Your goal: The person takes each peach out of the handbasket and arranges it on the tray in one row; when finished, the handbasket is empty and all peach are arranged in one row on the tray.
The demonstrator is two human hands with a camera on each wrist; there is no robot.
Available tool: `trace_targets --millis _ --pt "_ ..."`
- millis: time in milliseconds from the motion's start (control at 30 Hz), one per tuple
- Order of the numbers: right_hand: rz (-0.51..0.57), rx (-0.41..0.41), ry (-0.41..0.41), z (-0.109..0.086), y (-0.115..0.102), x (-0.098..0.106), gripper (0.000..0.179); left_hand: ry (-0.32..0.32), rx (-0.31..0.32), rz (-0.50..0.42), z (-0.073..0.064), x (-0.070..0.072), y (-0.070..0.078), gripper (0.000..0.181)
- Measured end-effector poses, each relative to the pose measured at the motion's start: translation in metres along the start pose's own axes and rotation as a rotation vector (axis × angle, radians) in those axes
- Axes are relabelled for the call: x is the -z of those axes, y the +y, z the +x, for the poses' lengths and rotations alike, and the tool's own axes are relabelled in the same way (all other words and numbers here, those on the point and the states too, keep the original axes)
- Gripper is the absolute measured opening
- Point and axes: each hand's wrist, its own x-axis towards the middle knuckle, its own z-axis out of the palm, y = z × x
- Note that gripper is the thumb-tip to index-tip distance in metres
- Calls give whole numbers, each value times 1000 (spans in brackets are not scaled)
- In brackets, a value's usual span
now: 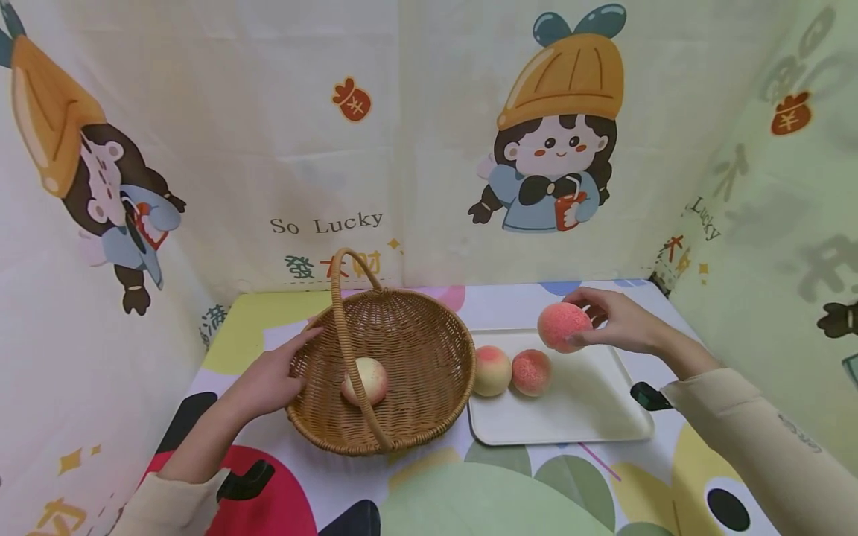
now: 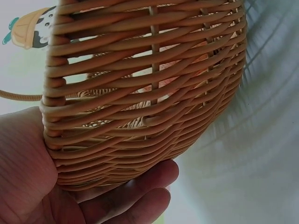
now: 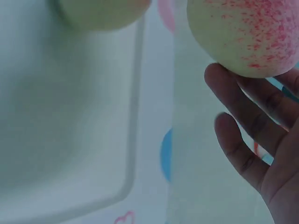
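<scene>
Between the thumb and fingers of the right hand [image 1: 615, 320] sits a pink peach [image 1: 561, 327], pinched above the white tray [image 1: 570, 417], one finger standing clear of it. It looks light and firm, with a dry, stippled skin unlikely to slip; a gentle hold round its widest part should suit, as hard squeezing could mark it. Left of that hand, a yellow-pink peach [image 1: 492, 371] and a redder peach [image 1: 532, 373] rest on the tray. The left hand [image 1: 271, 378] grips a wicker basket [image 1: 429, 357] by its side; a pale peach [image 1: 375, 377] lies inside, to that hand's right.
</scene>
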Motion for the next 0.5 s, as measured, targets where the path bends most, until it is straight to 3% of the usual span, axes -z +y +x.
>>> trace_targets --millis 267,500 --pt "-122 -152 49 -22 50 -17 42 -3 -9 -8 0 -1 0 78" --pt "-119 -215 49 -28 66 -40 51 -4 -3 -14 -2 0 2 78"
